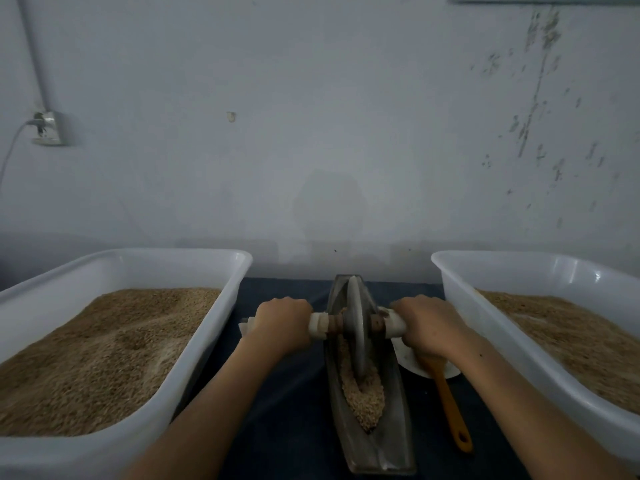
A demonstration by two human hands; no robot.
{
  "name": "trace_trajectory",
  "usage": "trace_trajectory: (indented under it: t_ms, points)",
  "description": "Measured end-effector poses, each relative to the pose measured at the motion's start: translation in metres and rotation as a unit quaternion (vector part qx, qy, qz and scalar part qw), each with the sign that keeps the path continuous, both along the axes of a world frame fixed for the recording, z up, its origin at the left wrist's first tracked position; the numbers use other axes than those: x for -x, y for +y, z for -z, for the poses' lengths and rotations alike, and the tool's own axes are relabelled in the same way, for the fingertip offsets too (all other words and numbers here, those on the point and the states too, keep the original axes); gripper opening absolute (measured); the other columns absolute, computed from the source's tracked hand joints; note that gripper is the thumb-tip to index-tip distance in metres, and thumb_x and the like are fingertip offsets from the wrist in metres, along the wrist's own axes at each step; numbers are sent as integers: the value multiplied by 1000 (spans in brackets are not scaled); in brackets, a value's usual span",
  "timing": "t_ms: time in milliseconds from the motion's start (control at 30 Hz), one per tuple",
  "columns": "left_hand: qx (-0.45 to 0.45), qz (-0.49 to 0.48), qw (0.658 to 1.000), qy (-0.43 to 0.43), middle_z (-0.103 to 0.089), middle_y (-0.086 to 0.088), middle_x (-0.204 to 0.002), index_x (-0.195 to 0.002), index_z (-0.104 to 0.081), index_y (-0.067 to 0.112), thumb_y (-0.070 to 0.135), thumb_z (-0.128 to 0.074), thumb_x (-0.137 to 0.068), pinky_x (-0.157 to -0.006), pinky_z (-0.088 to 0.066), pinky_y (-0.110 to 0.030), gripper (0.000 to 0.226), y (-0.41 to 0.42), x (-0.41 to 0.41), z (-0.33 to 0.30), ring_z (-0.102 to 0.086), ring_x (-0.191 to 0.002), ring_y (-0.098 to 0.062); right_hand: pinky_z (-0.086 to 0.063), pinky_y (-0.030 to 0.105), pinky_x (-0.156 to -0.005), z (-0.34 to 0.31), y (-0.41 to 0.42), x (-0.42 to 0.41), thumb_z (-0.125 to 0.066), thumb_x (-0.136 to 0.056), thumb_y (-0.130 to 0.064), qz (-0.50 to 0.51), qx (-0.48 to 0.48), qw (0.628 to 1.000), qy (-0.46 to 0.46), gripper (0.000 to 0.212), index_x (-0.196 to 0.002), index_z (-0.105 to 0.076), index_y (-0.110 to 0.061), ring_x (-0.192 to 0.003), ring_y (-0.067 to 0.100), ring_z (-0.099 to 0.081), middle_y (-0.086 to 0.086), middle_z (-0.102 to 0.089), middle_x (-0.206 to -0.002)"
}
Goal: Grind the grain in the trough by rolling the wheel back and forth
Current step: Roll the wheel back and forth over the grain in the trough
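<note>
Grinding looks underway but far from done: the left hand [282, 323] and the right hand [427, 327] each curl around an end of the white-wrapped axle [320, 325], with the wheel [356, 327] standing upright on edge between them, toward the far part of the trough [391, 434]. Most grain [363, 400] near its middle and near end still reads as whole kernels, so many passes remain. On the dark worktop [277, 410], the boat-shaped trough runs near to far, the axle left to right across it.
</note>
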State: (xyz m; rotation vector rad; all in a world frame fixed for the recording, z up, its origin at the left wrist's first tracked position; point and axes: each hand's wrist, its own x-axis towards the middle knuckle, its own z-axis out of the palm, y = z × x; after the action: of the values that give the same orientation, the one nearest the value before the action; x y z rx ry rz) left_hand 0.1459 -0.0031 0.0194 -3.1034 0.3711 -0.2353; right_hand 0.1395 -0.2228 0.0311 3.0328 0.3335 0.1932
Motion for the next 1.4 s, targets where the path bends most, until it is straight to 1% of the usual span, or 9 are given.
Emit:
trace_trajectory:
  t_ms: [167, 367, 533, 700, 833, 967, 1067, 1267, 1400]
  points:
    - [-9, -7, 999, -30, -64, -1, -101, -106, -58, 20, 25, -59, -87, -75, -43, -29, 20, -2, -1, 2, -60, -91, -17, -47, 31, -77, 3, 0, 2, -55, -88, -15, 0, -7, 999, -32, 15, -97, -55, -27, -95, 19, -61, -1, -65, -103]
    - [-10, 8, 995, 102, -63, -3, -105, -112, -58, 16, 26, -68, -83, -82, -46, -31, 32, 3, 0, -6, -57, -89, -16, -46, 27, -75, -10, -1, 4, -64, -85, -20, 13, 23, 994, 110, 29, -113, -59, -23, -88, 15, -58, 0, -63, -101]
    - [-13, 14, 989, 144, -63, -4, -101, -113, -58, 15, 26, -68, -82, -81, -48, -31, 35, 2, -1, -8, -59, -89, -19, -44, 25, -71, -12, -4, 3, -65, -84, -17, 9, 13, 984, 177, 18, -90, -52, -27, -86, 14, -57, -4, -58, -90]
    - [-10, 9, 997, 71, -60, 1, -91, -105, -59, 17, 27, -66, -83, -76, -47, -30, 25, 2, -2, -2, -58, -84, -17, -46, 28, -73, -7, -2, 1, -64, -84, -19, 9, 18, 995, 102, 27, -110, -59, -24, -87, 16, -59, -1, -63, -99]
    - [-6, -3, 999, -35, -63, 0, -98, -104, -58, 19, 25, -59, -87, -72, -42, -29, 19, -1, -3, 5, -59, -88, -18, -41, 29, -73, 4, 2, -1, -56, -88, -15, -1, 3, 999, -35, 16, -100, -56, -25, -94, 20, -60, 0, -64, -103]
    - [7, -7, 998, -66, -64, 0, -101, -103, -57, 21, 24, -57, -87, -73, -40, -29, 16, -2, -4, 8, -60, -91, -18, -45, 30, -78, 8, 1, -1, -56, -89, -15, -6, -7, 998, -61, 13, -96, -54, -25, -93, 19, -60, -1, -64, -101]
    - [-1, 3, 1000, -30, -64, 0, -100, -102, -57, 20, 24, -60, -86, -73, -41, -28, 17, 1, -6, 6, -58, -86, -16, -45, 29, -77, 2, 0, 0, -58, -87, -16, -6, 3, 1000, -21, 17, -101, -57, -25, -92, 18, -59, -1, -64, -103]
    - [-5, 11, 989, 146, -59, 3, -88, -107, -59, 17, 27, -71, -79, -75, -46, -30, 32, 4, -6, -4, -58, -83, -16, -45, 26, -71, -13, 0, 5, -66, -83, -17, 9, 22, 989, 148, 33, -115, -59, -21, -87, 15, -59, -1, -59, -93]
    - [-3, 12, 988, 154, -59, 2, -84, -98, -59, 17, 26, -71, -78, -72, -46, -30, 25, 4, -7, -3, -59, -78, -16, -45, 25, -68, -13, 0, 6, -65, -83, -16, 12, 17, 987, 158, 29, -111, -60, -18, -86, 17, -61, 0, -60, -91]
